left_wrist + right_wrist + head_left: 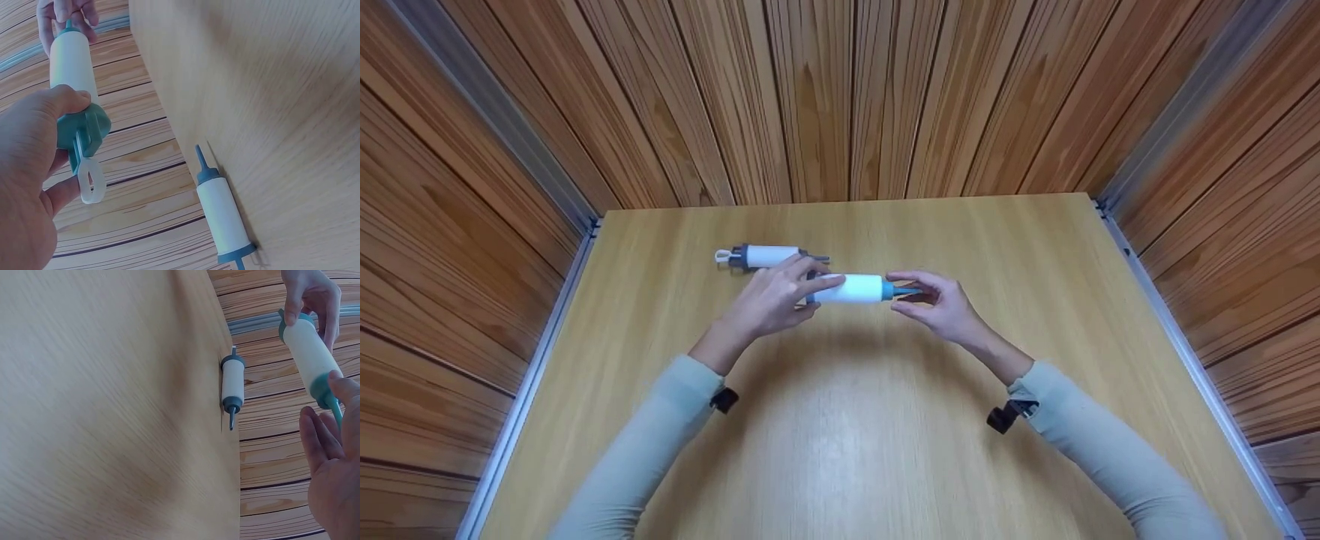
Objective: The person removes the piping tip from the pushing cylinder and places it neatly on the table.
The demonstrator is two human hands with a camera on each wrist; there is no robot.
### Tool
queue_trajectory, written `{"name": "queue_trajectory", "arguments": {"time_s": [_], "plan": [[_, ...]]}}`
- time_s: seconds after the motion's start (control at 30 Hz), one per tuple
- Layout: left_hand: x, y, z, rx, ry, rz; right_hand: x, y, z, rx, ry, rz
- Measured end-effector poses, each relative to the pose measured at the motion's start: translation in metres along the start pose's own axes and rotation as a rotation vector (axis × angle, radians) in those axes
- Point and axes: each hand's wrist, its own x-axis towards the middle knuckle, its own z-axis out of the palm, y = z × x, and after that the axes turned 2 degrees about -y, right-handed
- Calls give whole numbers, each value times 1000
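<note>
A white-barrelled icing syringe (855,289) with teal end fittings is held sideways above the table. My left hand (780,296) grips it at the flanged end; in the left wrist view the thumb presses near the teal flange (84,132), and a whitish loop handle (93,180) hangs out behind. At the other end, the thumb and fingers of my right hand (941,300) curl around the teal nozzle (334,408). A second, similar syringe (772,256) with dark blue-grey ends lies on the table just beyond my left hand, its middle partly hidden by the fingers in the head view.
The wooden table (840,435) has a light grain. Wood-plank walls (810,97) enclose it at the back and both sides. Metal rails (1177,300) run along the table's side edges. A small black camera (725,400) is strapped at each wrist.
</note>
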Motion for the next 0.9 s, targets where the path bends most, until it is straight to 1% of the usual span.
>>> {"name": "queue_trajectory", "arguments": {"time_s": [0.23, 0.47, 0.8, 0.9], "plan": [[1, 2, 1, 6, 20, 27, 2, -1, 4, 3, 59, -5], [0, 3, 0, 6, 38, 28, 2, -4, 3, 20, 65, -12], [2, 8, -10, -69, 122, 22, 6, -20, -6, 53, 104, -17], [2, 9, -11, -72, 141, 22, 7, -22, -8, 70, 113, -23]]}}
